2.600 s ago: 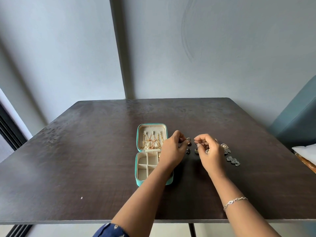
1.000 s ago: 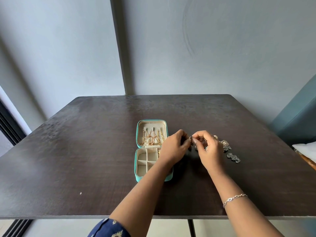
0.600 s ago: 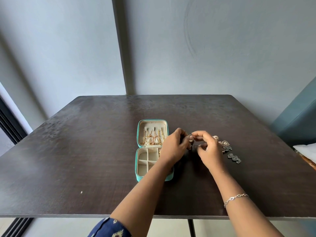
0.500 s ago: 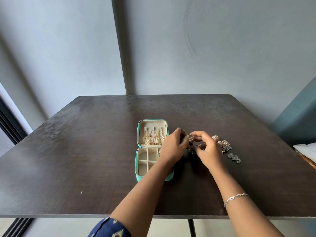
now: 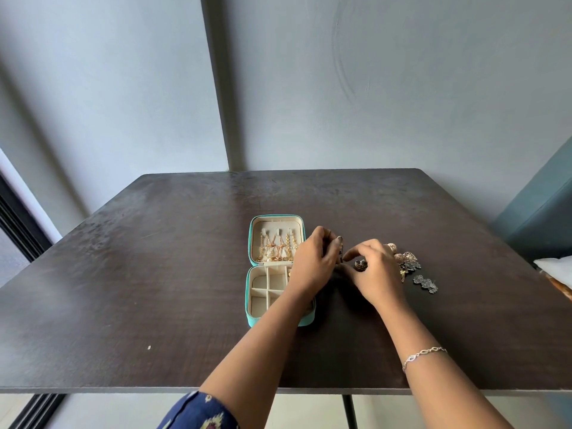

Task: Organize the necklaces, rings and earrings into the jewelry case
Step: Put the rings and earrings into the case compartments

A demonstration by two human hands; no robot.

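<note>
- Head view, progress: the jewelry case [image 5: 248,300] lies open flat on the table [image 5: 154,274], lid half far from me and tray half near. Gold necklaces [image 5: 277,250] hang from three hooks in the lid. I judge that stage done.
- Head view, progress: the tray compartments [image 5: 263,300] that I can see show bare lining. My left forearm hides the tray's right part, so I cannot confirm its contents. I judge the rings and earrings largely unsorted.
- Head view, remaining stock: loose pieces lie on the table to the right of the case. There is a gold-toned cluster [image 5: 405,256] and, near it, dark filigree earrings [image 5: 425,283].
- Head view, left hand [image 5: 314,264]: my fingers are curled, thumb and forefinger pinching a small dark piece [image 5: 340,251] just beside the lid's right edge. It is too small to identify.
- Head view, right hand [image 5: 376,274]: my fingers are curled downward, with a ring [image 5: 360,264] against the thumb. I cannot tell whether I grip it or it lies on the table.
- Head view, materials: the case has a teal textured shell, rounded corners and a cream fabric-like lining. Thin cream partitions divide the tray into rectangular cells.
- Head view, materials: the necklaces are fine metal chain, and I judge them prone to tangling. The dark earrings are flat, lobed and openwork. The table is dark, matt wood grain with pale scuffs.
</note>
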